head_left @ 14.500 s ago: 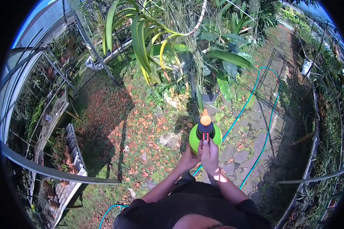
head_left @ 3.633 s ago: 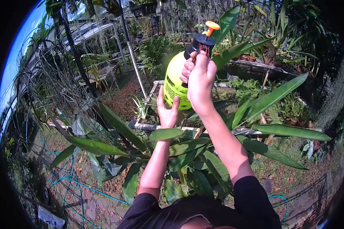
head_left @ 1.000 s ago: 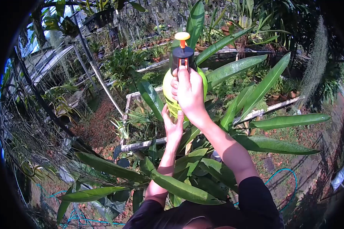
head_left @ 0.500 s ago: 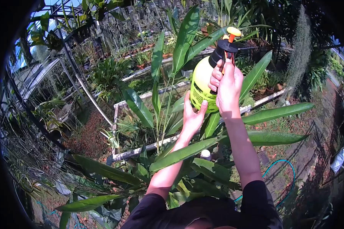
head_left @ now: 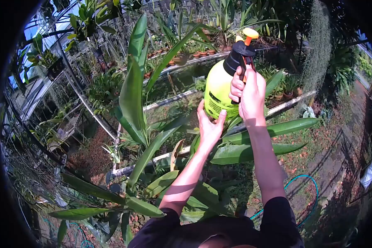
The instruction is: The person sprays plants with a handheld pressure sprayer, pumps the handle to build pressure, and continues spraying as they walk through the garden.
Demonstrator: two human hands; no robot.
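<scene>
Held out in front of me is a yellow-green pump sprayer (head_left: 218,84) with a black collar, an orange-and-yellow pump knob on top and dark printing on its side. My right hand (head_left: 251,93) is wrapped round its black handle, the thumb up by the trigger. Cupping the bottle's lower part, my left hand (head_left: 211,127) has its thumb on the near side; some of its fingers are hidden behind the bottle. Long green leaves (head_left: 132,97) rise to the left of the sprayer, and more leaves (head_left: 256,153) spread behind and beside my right forearm.
A metal-framed mesh bench (head_left: 175,99) stands behind the leaves, with potted plants (head_left: 202,53) farther back. Grey hanging moss (head_left: 317,49) droops at the upper right. A teal hose (head_left: 317,190) curls on the ground to the right. A slanted pole (head_left: 87,103) stands at left.
The tall leaves have shifted left and bent away from the sprayer. Both hands keep their grip on it, and the sprayer sits slightly farther left in view.
</scene>
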